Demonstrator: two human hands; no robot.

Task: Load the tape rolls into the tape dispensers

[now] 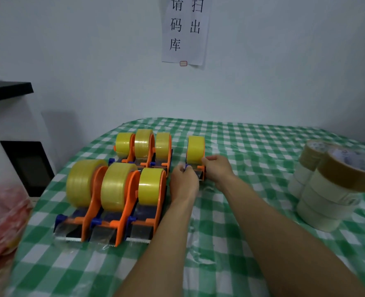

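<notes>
Head view: a counter (241, 243) under a green check cloth fills the lower frame. At right centre stands a stack of spare rolls (327, 198), pale with brown ones on top. At left centre sits a front row of three loaded dispensers (121, 200), orange frames and yellow tape, toothed cutters toward the lower edge. Behind it is a back row of three more (145, 146).

Just right of the back row, near frame centre, is the lone dispenser (201, 169), resting on the counter with a yellow roll (195, 148) already seated at its far end. Its long axis runs from far edge to near edge, cutter end toward the viewer. The roll stands on edge, its axle lying left to right.

The left grip (184, 183) is curled round the dispenser's near left side by the blue knob. The right grip (217, 168) is clamped on its right side, one fingertip touching the roll's lower edge.

The roll should feel fairly light and stiff on its core, but its glossy face looks slippery and the free end sticky, so its flat sides are the better hold. The frame is likely rigid plastic, best held by the side plates, away from the teeth.
</notes>
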